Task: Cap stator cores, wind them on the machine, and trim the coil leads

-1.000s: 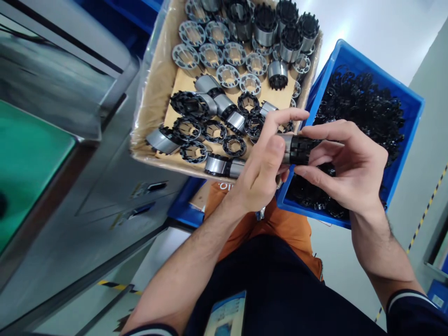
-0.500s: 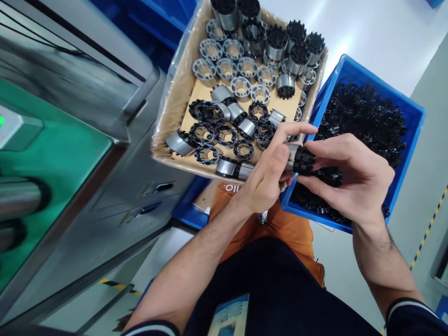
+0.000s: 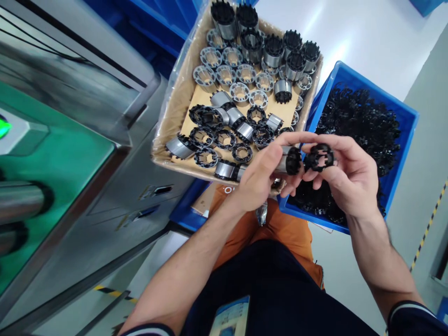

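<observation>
My left hand is closed around a silver metal stator core, held on its side. A black toothed end ring covers the core's right-hand end. My right hand pinches a loose black plastic toothed ring between thumb and fingers. Its open face is turned toward me. The loose ring is just right of the core, and a narrow gap shows between them. Both hands are above the adjoining edges of the lined carton and the blue bin. Fingers hide part of the core.
Inside the carton, several metal cores stand or lie on a cardboard sheet, some with black rings fitted. Black plastic rings fill the blue bin. A steel machine with a green surface stands at left. A white table extends behind.
My right hand has drawn back slightly from the core's end and turned the loose black ring so its opening faces me. The left hand keeps its hold on the core.
</observation>
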Motion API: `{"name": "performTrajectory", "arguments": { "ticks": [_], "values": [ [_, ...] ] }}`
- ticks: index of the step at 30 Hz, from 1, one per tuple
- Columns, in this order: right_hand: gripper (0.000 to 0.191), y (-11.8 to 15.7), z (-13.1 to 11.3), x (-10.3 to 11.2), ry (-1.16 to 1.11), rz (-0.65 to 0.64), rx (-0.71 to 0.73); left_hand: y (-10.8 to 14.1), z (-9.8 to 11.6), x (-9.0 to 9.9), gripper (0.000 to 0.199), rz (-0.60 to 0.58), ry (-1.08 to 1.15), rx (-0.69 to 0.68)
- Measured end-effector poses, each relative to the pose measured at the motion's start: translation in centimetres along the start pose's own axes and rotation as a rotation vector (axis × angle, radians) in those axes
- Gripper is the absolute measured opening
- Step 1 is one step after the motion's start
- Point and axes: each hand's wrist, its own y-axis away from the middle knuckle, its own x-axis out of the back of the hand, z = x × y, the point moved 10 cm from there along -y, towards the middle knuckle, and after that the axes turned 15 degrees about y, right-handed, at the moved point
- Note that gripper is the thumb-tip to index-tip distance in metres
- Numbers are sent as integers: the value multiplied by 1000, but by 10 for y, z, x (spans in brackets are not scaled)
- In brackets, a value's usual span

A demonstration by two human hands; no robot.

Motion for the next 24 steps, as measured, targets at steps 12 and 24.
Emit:
{"name": "performTrajectory", "arguments": {
  "ticks": [12, 24],
  "values": [
    [47, 7, -40, 25, 81, 137, 102, -2, 24, -4, 56, 196, 56, -108],
    [32, 4, -56, 17, 238, 143, 201, 3, 12, -16, 57, 161, -123, 28]
  ]
}}
